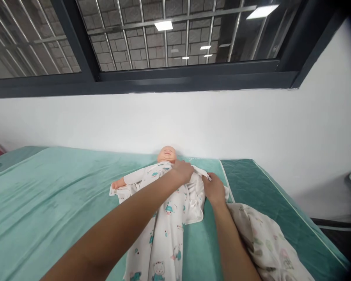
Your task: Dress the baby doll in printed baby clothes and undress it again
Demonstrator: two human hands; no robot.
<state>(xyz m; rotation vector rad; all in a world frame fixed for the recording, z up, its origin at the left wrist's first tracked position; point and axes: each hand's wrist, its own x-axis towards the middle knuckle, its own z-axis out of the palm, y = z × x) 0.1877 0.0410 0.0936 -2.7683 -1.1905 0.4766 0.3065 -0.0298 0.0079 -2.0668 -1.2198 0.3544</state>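
A baby doll (166,154) lies on its back, head toward the wall, in white printed baby clothes (168,230). Its arm on the left side of the picture is stretched out in a white sleeve (137,175), with the small hand showing. My left hand (183,171) is closed on the clothing by the doll's other shoulder, its fingertips partly hidden. To the right of it, my right hand (215,188) pinches the end of the other white sleeve (201,171). The doll's arm on that side is hidden. Open cloth of the garment spreads beneath both sleeves.
A crumpled printed cloth (269,242) lies beside my right forearm. Light green fabric (61,203) covers the surface, with a darker green quilted mat (251,187) on the right. Behind stands a white wall (134,121) below a dark-framed, barred window (178,80).
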